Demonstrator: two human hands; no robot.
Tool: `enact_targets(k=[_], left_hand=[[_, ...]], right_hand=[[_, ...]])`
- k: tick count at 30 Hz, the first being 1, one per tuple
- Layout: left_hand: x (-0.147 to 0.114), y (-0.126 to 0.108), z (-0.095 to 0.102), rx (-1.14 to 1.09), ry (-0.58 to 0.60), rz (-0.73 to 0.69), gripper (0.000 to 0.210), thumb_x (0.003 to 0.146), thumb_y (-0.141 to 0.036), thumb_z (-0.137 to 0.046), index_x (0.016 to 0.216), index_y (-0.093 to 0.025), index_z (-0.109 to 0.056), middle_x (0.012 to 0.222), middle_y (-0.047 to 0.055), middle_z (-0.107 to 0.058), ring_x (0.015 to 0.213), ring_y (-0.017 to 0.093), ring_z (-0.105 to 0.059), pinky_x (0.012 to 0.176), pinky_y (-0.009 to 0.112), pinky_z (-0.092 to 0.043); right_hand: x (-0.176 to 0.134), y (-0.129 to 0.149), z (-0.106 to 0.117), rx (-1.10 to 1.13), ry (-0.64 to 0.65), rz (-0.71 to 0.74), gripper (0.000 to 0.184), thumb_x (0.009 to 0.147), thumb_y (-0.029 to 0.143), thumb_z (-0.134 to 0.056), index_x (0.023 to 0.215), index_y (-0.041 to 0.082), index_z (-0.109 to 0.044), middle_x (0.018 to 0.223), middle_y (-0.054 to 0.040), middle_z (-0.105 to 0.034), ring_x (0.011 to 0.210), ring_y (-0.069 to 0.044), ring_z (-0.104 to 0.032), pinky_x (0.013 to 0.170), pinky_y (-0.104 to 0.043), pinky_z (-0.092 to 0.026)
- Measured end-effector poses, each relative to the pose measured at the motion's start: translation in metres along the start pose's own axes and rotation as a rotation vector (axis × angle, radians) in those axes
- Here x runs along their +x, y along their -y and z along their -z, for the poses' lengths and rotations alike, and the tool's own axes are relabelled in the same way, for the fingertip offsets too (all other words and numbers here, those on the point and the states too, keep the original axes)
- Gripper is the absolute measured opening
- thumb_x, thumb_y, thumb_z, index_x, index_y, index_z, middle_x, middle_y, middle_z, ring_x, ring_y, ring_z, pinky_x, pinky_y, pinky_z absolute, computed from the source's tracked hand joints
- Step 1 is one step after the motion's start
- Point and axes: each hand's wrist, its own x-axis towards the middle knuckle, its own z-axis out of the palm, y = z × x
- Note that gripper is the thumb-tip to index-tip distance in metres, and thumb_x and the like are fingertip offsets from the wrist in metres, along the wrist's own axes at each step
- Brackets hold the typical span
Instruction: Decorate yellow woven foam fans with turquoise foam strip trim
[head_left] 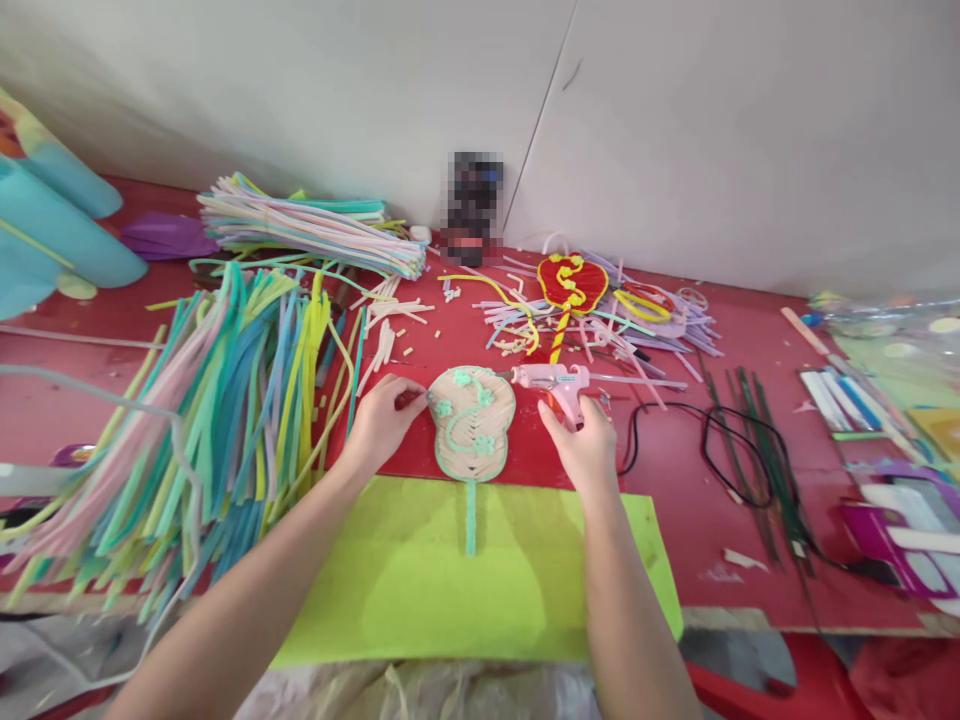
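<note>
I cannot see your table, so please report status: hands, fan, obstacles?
Left hand at left edge of fan. Right hand holding pink glue gun. Fan's stem over lime mat. Black cord beside right hand, might snag.

The fan (474,424) is beige with mint-green flowers (485,446)

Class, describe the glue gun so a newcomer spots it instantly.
On the red table lies a green sheet. Past its far edge, beside the cream fan, the right hand grips a pink glue gun. Its pistol shape and rear stick set it apart.
</note>
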Motion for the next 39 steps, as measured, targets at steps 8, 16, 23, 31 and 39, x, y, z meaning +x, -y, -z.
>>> enact_targets(k=[8, 16, 23, 31, 39], left_hand=[[-0.006, -0.009, -0.005, -0.022, 0.084, -0.041, 0.006, 0.076, -0.023, -0.062, 0.078, -0.020, -0.066, 0.080, 0.000, -0.057, 0.067, 0.012, -0.054, 0.066, 0.026, -0.045], [0.000, -0.011, -0.015, 0.004, -0.009, -0.021, 0.005, 0.076, -0.023, -0.062, 0.078, -0.019, -0.064, 0.078, 0.000, -0.056, 0.067, 0.011, -0.054, 0.066, 0.026, -0.043], [0.002, -0.006, -0.016, -0.013, -0.047, -0.027, 0.011, 0.084, -0.024, -0.052, 0.083, -0.019, -0.061, 0.082, 0.001, -0.062, 0.075, 0.014, -0.056, 0.071, 0.028, -0.043], [0.002, -0.007, -0.016, -0.008, -0.035, -0.020, 0.012, 0.083, -0.026, -0.053, 0.082, -0.019, -0.064, 0.081, 0.001, -0.061, 0.072, 0.013, -0.054, 0.069, 0.027, -0.043], [0.000, -0.011, -0.019, 0.037, -0.044, -0.008, 0.009, 0.079, -0.026, -0.059, 0.080, -0.020, -0.065, 0.075, 0.000, -0.057, 0.065, 0.011, -0.051, 0.063, 0.026, -0.040]], right_hand=[[-0.002, -0.001, -0.003, -0.023, 0.010, 0.049, 0.033, 0.075, 0.048, -0.061, 0.068, 0.021, -0.043, 0.066, 0.0029, -0.045, 0.059, -0.012, -0.045, 0.061, -0.025, -0.037], [-0.003, -0.001, -0.003, -0.032, 0.015, 0.056, 0.034, 0.075, 0.048, -0.061, 0.067, 0.021, -0.042, 0.065, 0.0033, -0.043, 0.060, -0.012, -0.045, 0.061, -0.026, -0.037], [-0.004, 0.000, -0.003, -0.020, 0.021, 0.051, 0.034, 0.075, 0.048, -0.061, 0.067, 0.021, -0.042, 0.065, 0.0035, -0.043, 0.059, -0.012, -0.045, 0.060, -0.025, -0.036], [-0.003, -0.001, -0.005, -0.038, 0.022, 0.055, 0.034, 0.075, 0.049, -0.060, 0.067, 0.021, -0.042, 0.065, 0.0032, -0.044, 0.060, -0.012, -0.045, 0.060, -0.026, -0.036], [-0.004, 0.000, -0.005, -0.015, 0.028, 0.053, 0.033, 0.076, 0.049, -0.060, 0.069, 0.021, -0.044, 0.066, 0.0029, -0.046, 0.059, -0.012, -0.045, 0.061, -0.026, -0.037]])
